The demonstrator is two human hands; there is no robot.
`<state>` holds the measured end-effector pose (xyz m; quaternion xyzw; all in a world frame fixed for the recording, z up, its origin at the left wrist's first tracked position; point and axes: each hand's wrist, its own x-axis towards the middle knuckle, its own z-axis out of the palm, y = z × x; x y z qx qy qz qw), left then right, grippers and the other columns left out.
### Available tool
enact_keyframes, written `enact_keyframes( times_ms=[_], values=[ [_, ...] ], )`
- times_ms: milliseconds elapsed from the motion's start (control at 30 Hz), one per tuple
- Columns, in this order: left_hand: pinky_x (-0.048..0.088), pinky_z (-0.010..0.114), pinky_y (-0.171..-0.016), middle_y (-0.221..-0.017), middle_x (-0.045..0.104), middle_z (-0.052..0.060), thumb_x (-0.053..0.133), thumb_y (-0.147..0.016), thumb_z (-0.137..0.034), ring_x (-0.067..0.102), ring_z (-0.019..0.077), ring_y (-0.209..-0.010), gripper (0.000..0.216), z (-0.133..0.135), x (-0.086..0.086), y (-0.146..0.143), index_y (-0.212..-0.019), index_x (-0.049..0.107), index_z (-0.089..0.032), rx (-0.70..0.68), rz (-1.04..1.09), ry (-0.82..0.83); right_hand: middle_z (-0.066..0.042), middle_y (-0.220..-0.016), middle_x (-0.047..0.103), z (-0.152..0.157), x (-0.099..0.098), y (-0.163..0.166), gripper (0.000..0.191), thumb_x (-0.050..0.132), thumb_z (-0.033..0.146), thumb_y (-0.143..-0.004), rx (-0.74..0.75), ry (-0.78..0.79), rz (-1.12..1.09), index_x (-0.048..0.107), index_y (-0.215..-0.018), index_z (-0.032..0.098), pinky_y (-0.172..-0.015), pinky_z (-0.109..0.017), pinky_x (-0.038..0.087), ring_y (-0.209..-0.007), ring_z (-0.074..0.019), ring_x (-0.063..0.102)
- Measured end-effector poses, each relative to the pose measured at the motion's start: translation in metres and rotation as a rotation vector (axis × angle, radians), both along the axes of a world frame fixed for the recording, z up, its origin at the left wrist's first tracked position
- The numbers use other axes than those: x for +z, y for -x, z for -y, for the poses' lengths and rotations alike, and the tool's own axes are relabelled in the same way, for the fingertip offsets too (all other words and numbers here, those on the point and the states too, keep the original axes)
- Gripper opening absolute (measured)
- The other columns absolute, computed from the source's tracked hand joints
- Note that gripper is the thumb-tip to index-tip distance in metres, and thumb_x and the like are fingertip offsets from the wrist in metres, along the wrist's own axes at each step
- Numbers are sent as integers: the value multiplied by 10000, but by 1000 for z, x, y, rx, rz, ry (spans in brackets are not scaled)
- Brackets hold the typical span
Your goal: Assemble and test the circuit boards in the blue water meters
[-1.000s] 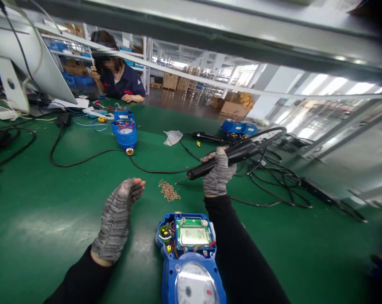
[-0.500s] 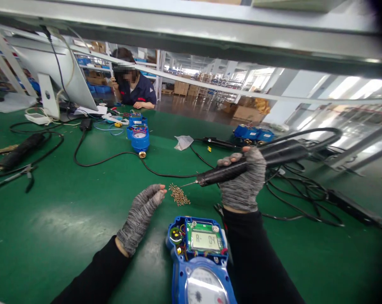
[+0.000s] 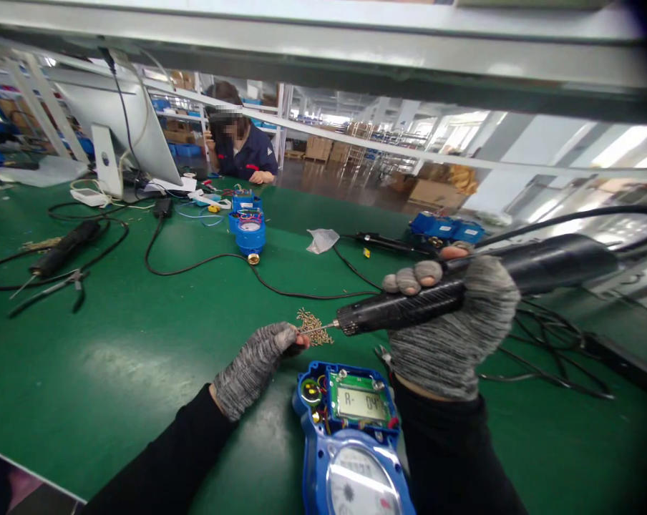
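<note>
My right hand, in a grey fingerless glove, grips a black electric screwdriver held nearly level, its thin bit pointing left. The bit's tip meets the fingertips of my left hand, which are pinched together at the near-left edge of a pile of small brass-coloured screws. Whether a screw is between those fingers is too small to tell. Just below the pile lies a blue meter with its upper housing uncovered, showing a green circuit board and a lit display reading "A- 04".
Pliers lie partly behind my right wrist. Another blue meter stands farther back, with more blue units at the back right. A second screwdriver and cables lie left, near a monitor. A co-worker sits opposite.
My right hand has brought the screwdriver nearer and lower. My left fingers have closed in at the bit's tip beside the screws. The whole view has shifted slightly.
</note>
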<state>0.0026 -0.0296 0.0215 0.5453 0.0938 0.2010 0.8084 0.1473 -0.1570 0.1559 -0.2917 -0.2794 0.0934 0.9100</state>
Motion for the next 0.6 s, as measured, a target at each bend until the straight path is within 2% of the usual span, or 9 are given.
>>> enact_keyframes(
  times_ms=[100, 300, 367, 467, 533, 600],
  values=[
    [523, 299, -898, -941, 714, 79, 690, -861, -481, 653, 163, -891, 343, 0, 7, 2, -872, 721, -139, 9, -21, 10, 41, -630, 516, 0, 1, 2, 338, 843, 351, -698, -6, 13, 6, 620, -885, 180, -547, -259, 470, -545, -116, 452],
    [502, 314, -952, -968, 732, 81, 667, -895, -417, 665, 177, -939, 282, 6, 17, 6, -901, 744, -146, 11, -47, -123, 38, -632, 514, 0, 1, 4, 318, 823, 369, -719, -5, 51, 23, 627, -887, 182, -541, -265, 469, -534, -119, 465],
    [492, 339, -991, -1041, 727, 89, 652, -904, -435, 664, 197, -1009, 298, 5, 18, 7, -967, 741, -158, 22, -68, -142, 37, -636, 515, 1, 1, 4, 297, 810, 362, -731, 3, 63, 33, 634, -892, 185, -542, -266, 469, -533, -120, 475],
    [466, 424, -1062, -1225, 674, 115, 580, -925, -538, 635, 239, -1151, 427, -2, 22, 12, -1159, 689, -199, 6, -60, -68, 30, -651, 519, 6, 5, 4, 294, 811, 359, -738, 14, 69, 47, 641, -899, 181, -551, -265, 468, -547, -120, 473],
    [428, 489, -1111, -1324, 623, 121, 657, -870, -544, 586, 274, -1249, 500, -7, 28, 19, -1264, 635, -238, -116, -61, -45, 29, -662, 516, 13, 11, 6, 329, 829, 378, -733, 15, 56, 73, 641, -909, 172, -550, -258, 465, -555, -114, 463],
    [407, 531, -1128, -1376, 590, 111, 818, -757, -414, 539, 305, -1309, 632, -9, 34, 25, -1329, 590, -277, -351, -89, -84, 37, -672, 503, 21, 19, 10, 368, 856, 388, -723, -12, 49, 96, 636, -915, 165, -550, -247, 466, -564, -105, 445]
  ],
)
